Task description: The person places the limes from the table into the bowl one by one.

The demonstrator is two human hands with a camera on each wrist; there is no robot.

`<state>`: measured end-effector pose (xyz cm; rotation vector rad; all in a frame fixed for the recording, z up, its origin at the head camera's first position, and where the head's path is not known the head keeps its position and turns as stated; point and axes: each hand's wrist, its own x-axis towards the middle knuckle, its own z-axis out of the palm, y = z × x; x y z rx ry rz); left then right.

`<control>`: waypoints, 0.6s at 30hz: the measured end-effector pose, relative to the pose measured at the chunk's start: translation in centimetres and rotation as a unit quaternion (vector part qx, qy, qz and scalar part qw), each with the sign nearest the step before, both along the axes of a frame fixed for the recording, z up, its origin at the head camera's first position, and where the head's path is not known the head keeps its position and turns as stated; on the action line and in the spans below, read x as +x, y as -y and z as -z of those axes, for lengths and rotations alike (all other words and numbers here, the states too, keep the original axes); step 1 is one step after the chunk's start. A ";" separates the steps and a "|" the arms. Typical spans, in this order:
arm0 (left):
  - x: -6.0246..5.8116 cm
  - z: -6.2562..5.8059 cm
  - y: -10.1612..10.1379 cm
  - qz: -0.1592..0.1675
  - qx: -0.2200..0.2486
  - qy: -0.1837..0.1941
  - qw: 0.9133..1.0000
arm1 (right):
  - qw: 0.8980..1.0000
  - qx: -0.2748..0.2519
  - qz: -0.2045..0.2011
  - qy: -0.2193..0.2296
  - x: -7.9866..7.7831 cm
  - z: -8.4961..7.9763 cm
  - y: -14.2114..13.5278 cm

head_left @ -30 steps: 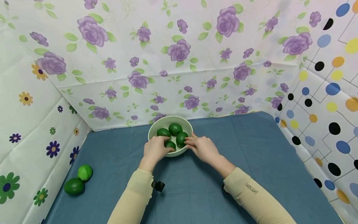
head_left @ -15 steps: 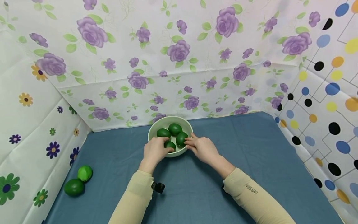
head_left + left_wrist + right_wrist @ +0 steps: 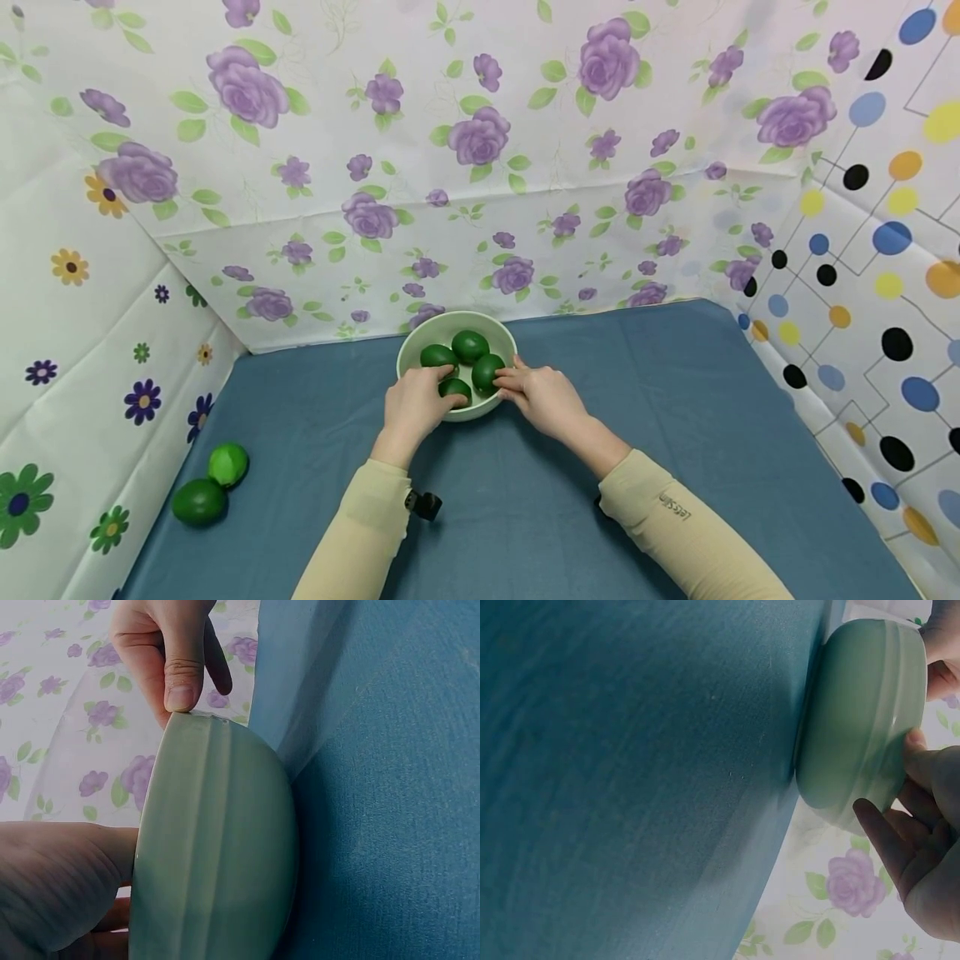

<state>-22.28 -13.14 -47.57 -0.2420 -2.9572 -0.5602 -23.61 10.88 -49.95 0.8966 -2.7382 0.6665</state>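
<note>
While wrist views show the bowl's wall [image 3: 232,840], head shows fruits [image 3: 470,346] inside.

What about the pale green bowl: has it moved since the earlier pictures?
No: judged against the purple-flowered backdrop in the head view, the pale green bowl sits in the same place, with no visible shift either way.

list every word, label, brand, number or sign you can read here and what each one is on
"LetsSlim", as best it reads: dark lettering on the right sleeve, small and blurred, so the exact letters are uncertain.
No other text can be made out: none on the bowl, the green fruits or the blue cloth.
</note>
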 end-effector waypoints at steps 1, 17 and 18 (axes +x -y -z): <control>0.0 0.0 0.0 0.001 0.000 -0.002 1.000 | 1.000 0.000 0.000 0.001 0.0 0.0 0.0; 0.1 0.3 0.1 0.008 0.010 -0.022 1.000 | 1.000 -0.004 -0.003 0.003 0.0 0.0 0.0; 0.1 0.3 0.1 0.008 0.011 -0.022 1.000 | 1.000 -0.003 -0.003 0.002 0.0 -0.1 0.0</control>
